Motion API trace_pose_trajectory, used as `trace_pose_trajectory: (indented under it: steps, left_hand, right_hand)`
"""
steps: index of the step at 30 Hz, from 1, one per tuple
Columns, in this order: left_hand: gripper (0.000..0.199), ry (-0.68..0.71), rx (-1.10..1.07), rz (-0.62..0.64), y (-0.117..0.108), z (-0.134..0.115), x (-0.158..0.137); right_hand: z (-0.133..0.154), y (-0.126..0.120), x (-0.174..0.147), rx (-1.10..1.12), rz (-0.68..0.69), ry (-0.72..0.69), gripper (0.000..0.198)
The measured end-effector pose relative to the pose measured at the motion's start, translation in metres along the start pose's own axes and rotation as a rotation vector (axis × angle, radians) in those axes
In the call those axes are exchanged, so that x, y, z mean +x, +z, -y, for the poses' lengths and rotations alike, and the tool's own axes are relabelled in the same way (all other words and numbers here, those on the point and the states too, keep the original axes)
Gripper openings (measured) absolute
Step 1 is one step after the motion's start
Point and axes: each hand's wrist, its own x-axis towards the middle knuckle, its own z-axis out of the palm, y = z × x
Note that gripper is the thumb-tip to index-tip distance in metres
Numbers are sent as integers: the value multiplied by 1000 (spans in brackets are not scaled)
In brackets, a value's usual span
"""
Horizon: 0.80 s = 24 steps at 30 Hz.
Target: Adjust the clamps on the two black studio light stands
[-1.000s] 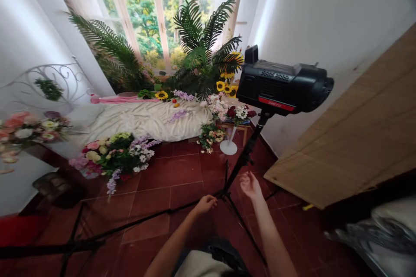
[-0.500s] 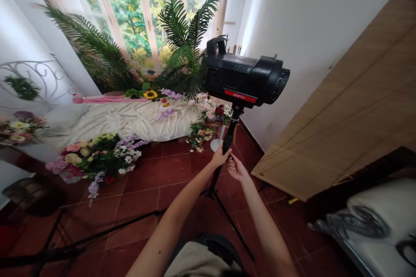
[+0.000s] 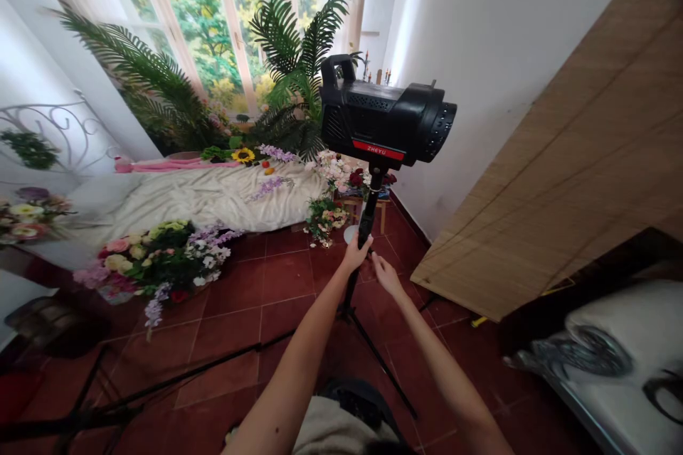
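Light stand, mid-frame in the head view, black lamp on top: a second ago it stood unheld; now my left hand has its fingers clamped round it, steadying it, I judge. My right hand is just beside; I can't tell whether its fingers pinch anything.

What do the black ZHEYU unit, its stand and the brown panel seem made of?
Black ZHEYU unit: probably moulded plastic, satin; vents and an integral handle suggest it.
Stand: likely metal, black-coated; slim straight tubes.
Brown panel: wood or a printed sheet, matte; grain-like streaks fit either.
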Motion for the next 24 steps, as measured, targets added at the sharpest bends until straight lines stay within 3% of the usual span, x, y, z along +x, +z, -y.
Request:
trace_pose_trajectory:
  steps: [2,4,6,10,12,17,20,24]
  left_hand:
    - [39,-19,-11,-13,1,0,-1]
    - [40,-29,-14,-22,2,0,-2]
    - [38,-15,-1,-30,2,1,-1]
    - [37,14,10,-36,2,3,-1]
    - [38,-2,9,-37,3,4,-1]
    - [44,-71,-41,-18,5,7,-1]
    - [45,-84,-79,-7,5,10,0]
    - [41,-18,-87,-25,5,14,0]
  right_hand:
    - [2,4,3,241,70,159,68]
    - [4,5,7,360,86,213,65]
    - [7,2,8,299,18,111,51]
    - [12,-6,-3,-83,-245,-285,34]
    - [10,-5,-14,-213,-285,-413,30]
    - [-5,6,-37,-353,-222,-492,16]
    - [-6,4,-32,-273,-326,-499,13]
    - [20,-2,-6,-168,-443,-514,37]
